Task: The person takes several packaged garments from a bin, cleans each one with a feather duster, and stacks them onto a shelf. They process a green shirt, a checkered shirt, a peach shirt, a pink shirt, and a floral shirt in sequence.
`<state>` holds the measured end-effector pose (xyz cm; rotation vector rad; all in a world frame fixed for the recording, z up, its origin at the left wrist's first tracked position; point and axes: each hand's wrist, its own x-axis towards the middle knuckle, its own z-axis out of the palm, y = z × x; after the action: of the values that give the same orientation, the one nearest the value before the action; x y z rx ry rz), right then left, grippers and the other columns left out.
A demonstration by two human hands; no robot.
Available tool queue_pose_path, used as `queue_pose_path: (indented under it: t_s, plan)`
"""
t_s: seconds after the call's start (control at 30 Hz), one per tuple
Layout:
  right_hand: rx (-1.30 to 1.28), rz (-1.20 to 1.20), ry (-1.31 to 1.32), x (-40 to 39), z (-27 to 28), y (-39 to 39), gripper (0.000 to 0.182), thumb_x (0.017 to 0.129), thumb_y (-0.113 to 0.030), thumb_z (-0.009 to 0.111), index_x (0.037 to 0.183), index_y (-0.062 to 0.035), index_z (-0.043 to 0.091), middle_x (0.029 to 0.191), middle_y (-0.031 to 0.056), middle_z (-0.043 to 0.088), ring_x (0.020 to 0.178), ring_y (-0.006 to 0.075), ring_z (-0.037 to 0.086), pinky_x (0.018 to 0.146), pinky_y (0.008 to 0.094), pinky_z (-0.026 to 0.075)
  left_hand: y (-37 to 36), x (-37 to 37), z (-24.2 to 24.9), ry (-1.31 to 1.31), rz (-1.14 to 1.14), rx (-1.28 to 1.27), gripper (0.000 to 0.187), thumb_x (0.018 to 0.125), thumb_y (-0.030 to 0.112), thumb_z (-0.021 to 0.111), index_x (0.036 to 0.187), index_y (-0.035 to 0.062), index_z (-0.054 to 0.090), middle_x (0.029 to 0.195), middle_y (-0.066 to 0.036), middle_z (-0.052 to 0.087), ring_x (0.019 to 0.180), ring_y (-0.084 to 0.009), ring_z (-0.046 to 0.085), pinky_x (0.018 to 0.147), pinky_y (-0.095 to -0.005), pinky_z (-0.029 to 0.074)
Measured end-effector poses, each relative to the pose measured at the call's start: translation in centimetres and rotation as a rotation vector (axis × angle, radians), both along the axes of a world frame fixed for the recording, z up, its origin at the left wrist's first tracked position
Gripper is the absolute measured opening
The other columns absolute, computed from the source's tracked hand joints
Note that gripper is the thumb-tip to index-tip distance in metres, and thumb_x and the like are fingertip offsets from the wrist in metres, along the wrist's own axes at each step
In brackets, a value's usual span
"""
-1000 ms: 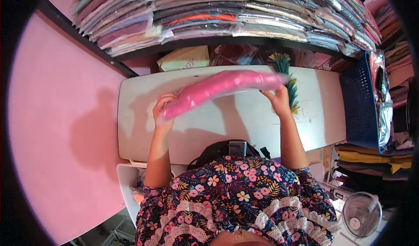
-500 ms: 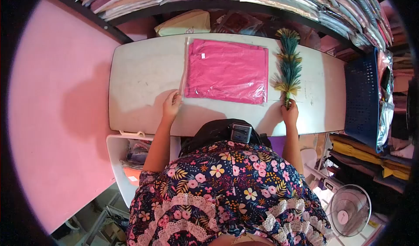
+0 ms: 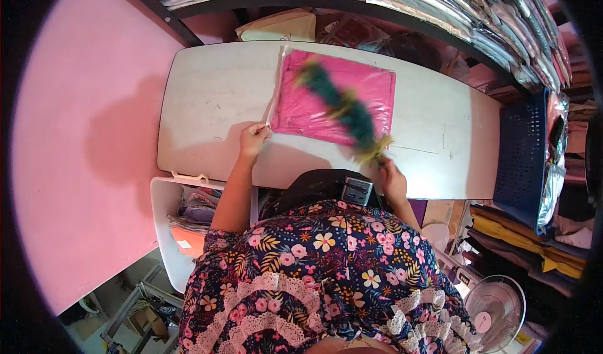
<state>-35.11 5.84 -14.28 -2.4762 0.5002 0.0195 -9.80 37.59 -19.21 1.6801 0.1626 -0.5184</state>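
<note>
A pink folded garment in a clear plastic bag [image 3: 370,84] lies flat on the pale table [image 3: 207,103]. At the bag's lower left corner, my left hand [image 3: 254,140] pinches the clear edge. My right hand [image 3: 393,179] is closed round the handle of a green and yellow feather duster [image 3: 342,108], close to the table's front edge. The duster slants up and left across the bag, blurred by motion, and hides part of the pink cloth.
Bagged garments fill the shelf [image 3: 433,24] above the table's far side. A blue plastic basket [image 3: 520,159] stands at the right end. A white bin [image 3: 164,228] with packed clothes sits below the left front, and a fan [image 3: 496,307] stands at lower right.
The feather duster has swung left, from upright beside the bag to slanting over it. My right hand has moved left and slightly nearer my body. My left hand stays at the bag's corner.
</note>
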Motion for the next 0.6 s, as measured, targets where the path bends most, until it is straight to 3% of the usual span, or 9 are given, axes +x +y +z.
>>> queue_pose_path:
  t_s: [0.03, 0.17, 0.2, 0.27, 0.33, 0.4, 0.43, 0.53, 0.6]
  plan:
    - [0.032, -0.163, -0.094, 0.4, -0.5, -0.3, 0.035, 0.088, -0.014, 0.052, 0.122, -0.0092, 0.047, 0.096, 0.0221, 0.062, 0.080, 0.0417, 0.061, 0.065, 0.0452, 0.049, 0.0, 0.0, 0.1, 0.000, 0.001, -0.002, 0.015, 0.086, 0.005, 0.061, 0.098, -0.0026, 0.063, 0.080, -0.004, 0.063, 0.066, -0.0101, 0.059, 0.059, -0.0205, 0.048]
    - [0.190, -0.213, -0.159, 2.7, -0.7, 0.2, 0.033, 0.089, -0.014, 0.051, 0.121, -0.0100, 0.049, 0.086, 0.0225, 0.063, 0.081, 0.0407, 0.061, 0.066, 0.0449, 0.048, 0.8, 0.1, 0.4, 0.033, 0.027, 0.015, 0.023, 0.087, 0.009, 0.059, 0.109, 0.0007, 0.060, 0.086, -0.004, 0.063, 0.069, -0.0120, 0.060, 0.065, -0.0221, 0.050]
    - [0.296, -0.135, -0.046, 2.9, 1.0, 0.8, 0.032, 0.088, -0.015, 0.053, 0.120, -0.0115, 0.051, 0.092, 0.0206, 0.063, 0.084, 0.0388, 0.061, 0.069, 0.0429, 0.050, 1.0, 0.1, 0.8, 0.029, 0.041, 0.024, 0.025, 0.088, 0.009, 0.058, 0.112, 0.0020, 0.059, 0.087, -0.003, 0.062, 0.069, -0.0120, 0.060, 0.064, -0.0224, 0.050]
    - [0.145, 0.275, -0.173, 2.5, -0.6, 0.8, 0.033, 0.087, -0.017, 0.055, 0.120, -0.0145, 0.052, 0.098, 0.0175, 0.063, 0.085, 0.0363, 0.062, 0.070, 0.0408, 0.051, 1.7, 0.1, 1.3, -0.018, 0.104, 0.064, 0.022, 0.089, 0.007, 0.055, 0.110, 0.0028, 0.059, 0.088, -0.004, 0.062, 0.070, -0.0125, 0.060, 0.065, -0.0232, 0.049]
    - [0.183, 0.327, -0.110, 3.0, 0.5, 0.7, 0.033, 0.086, -0.020, 0.056, 0.119, -0.0166, 0.052, 0.102, 0.0156, 0.062, 0.087, 0.0353, 0.061, 0.071, 0.0410, 0.051, 2.9, 0.6, 0.6, -0.065, 0.170, 0.108, 0.021, 0.090, 0.004, 0.052, 0.109, 0.0036, 0.059, 0.089, -0.004, 0.063, 0.072, -0.0130, 0.060, 0.066, -0.0240, 0.049]
    - [0.141, 0.441, -0.065, 3.9, 2.3, 0.3, 0.032, 0.086, -0.021, 0.056, 0.118, -0.0154, 0.053, 0.100, 0.0160, 0.062, 0.086, 0.0360, 0.061, 0.071, 0.0419, 0.051, 3.1, 0.9, 0.1, -0.614, 0.277, 0.215, 0.021, 0.091, 0.005, 0.049, 0.109, 0.0025, 0.058, 0.095, -0.004, 0.061, 0.085, -0.0159, 0.060, 0.076, -0.0268, 0.048]
    - [0.097, 0.394, -0.044, 4.2, 2.0, 0.2, 0.031, 0.086, -0.020, 0.056, 0.116, -0.0140, 0.053, 0.099, 0.0164, 0.063, 0.085, 0.0369, 0.060, 0.070, 0.0419, 0.051, 2.8, 0.6, 0.7, -0.642, 0.303, 0.180, 0.026, 0.091, 0.008, 0.049, 0.116, 0.0029, 0.054, 0.112, -0.009, 0.057, 0.103, -0.0206, 0.054, 0.086, -0.0310, 0.044]
    - [0.182, 0.218, -0.063, 5.1, 0.7, 1.1, 0.031, 0.086, -0.020, 0.056, 0.116, -0.0127, 0.053, 0.098, 0.0167, 0.063, 0.086, 0.0365, 0.060, 0.071, 0.0418, 0.051, 0.5, 0.1, 2.4, -0.768, 0.321, 0.340, 0.034, 0.093, 0.011, 0.045, 0.126, 0.0009, 0.046, 0.126, -0.014, 0.049, 0.118, -0.0255, 0.047, 0.097, -0.0349, 0.038]
    - [0.254, 0.275, -0.111, 5.4, -0.1, 1.1, 0.032, 0.086, -0.020, 0.056, 0.117, -0.0126, 0.053, 0.098, 0.0174, 0.063, 0.087, 0.0361, 0.061, 0.073, 0.0425, 0.050, -1.0, -0.3, 3.5, -0.866, 0.223, 0.438, 0.044, 0.092, 0.015, 0.046, 0.132, 0.0013, 0.039, 0.138, -0.019, 0.037, 0.129, -0.0315, 0.034, 0.104, -0.0414, 0.029]
